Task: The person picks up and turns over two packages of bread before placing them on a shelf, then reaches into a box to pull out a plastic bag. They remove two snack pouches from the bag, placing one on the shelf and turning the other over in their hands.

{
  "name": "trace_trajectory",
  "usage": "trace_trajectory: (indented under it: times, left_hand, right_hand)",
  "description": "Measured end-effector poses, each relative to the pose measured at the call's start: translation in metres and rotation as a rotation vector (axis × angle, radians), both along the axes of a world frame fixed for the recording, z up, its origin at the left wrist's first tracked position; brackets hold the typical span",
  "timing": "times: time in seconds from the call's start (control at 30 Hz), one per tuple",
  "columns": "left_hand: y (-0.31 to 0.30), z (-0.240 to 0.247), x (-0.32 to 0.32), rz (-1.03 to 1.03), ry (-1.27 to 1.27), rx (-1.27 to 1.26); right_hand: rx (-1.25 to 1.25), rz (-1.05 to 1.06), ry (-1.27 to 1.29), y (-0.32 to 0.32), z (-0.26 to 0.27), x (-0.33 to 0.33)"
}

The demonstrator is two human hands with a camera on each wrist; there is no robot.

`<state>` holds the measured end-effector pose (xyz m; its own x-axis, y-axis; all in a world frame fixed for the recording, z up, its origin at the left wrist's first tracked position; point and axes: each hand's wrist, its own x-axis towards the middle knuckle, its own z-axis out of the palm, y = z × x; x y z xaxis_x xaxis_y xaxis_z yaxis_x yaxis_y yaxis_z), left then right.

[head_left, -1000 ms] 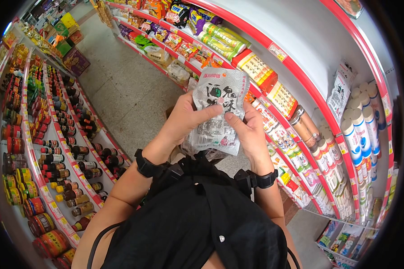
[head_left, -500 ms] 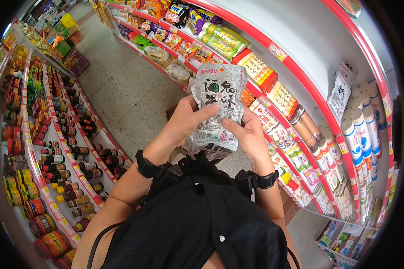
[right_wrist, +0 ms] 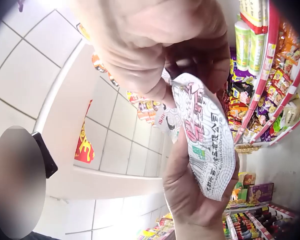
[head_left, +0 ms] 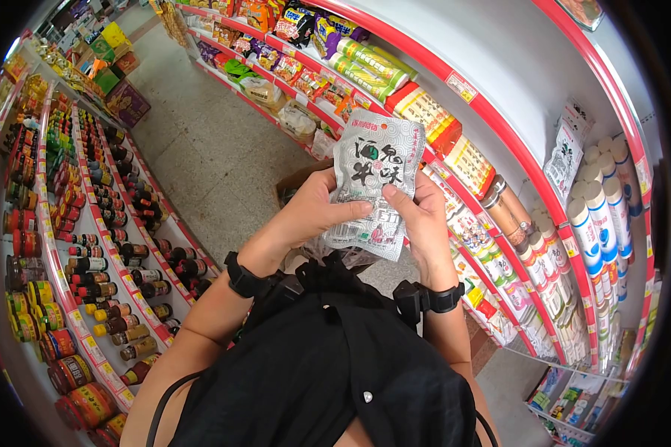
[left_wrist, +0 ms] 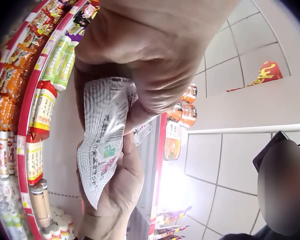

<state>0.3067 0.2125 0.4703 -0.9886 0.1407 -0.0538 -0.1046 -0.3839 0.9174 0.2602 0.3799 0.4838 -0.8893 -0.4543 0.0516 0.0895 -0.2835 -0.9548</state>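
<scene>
A silver-grey printed packet (head_left: pixel 376 182) is held upright in front of the torso in the head view, its printed face up toward the camera. The left hand (head_left: pixel 304 211) pinches its left edge, thumb across the front. On the opposite edge, the right hand (head_left: pixel 423 216) grips it with its thumb on the print; the fingers of both hands are mostly behind the packet. In the left wrist view the packet (left_wrist: pixel 104 140) is seen from its side, between the left hand (left_wrist: pixel 145 50) and the right hand (left_wrist: pixel 117 192). The right wrist view shows the packet (right_wrist: pixel 205 135) bent slightly.
Shelves of jars and bottles (head_left: pixel 112 324) curve along the left. On the right, red-edged shelves (head_left: pixel 492 123) carry noodle packs (head_left: pixel 425 115), snack bags and white rolls (head_left: pixel 593 216). Similar grey packets (head_left: pixel 564 156) lie on an upper shelf. Boxes (head_left: pixel 127 102) stand beyond the aisle floor (head_left: pixel 194 112).
The packet has shifted a little to the right and tilted since half a second ago, after a small move left before that. Both hands have kept hold, with the left thumb now lower on the front.
</scene>
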Motion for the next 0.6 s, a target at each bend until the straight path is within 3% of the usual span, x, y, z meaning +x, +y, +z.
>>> trace_trajectory:
  times: [0.2,0.4,0.6]
  left_hand:
    - [-0.0014,0.0027,0.0023,-0.095,-0.032,-0.079]
    - [0.0003,-0.0023,0.0052,-0.163,-0.005,-0.094]
    - [-0.0012,-0.0010,0.0074,-0.046,0.007,-0.050]
  right_hand:
    - [0.046,-0.011,-0.054,-0.0001,0.0010,0.0010]
    - [-0.071,-0.127,-0.070,-0.0007,0.0012,0.0007]
    - [0.083,0.041,-0.020,0.0028,-0.0034,0.0054]
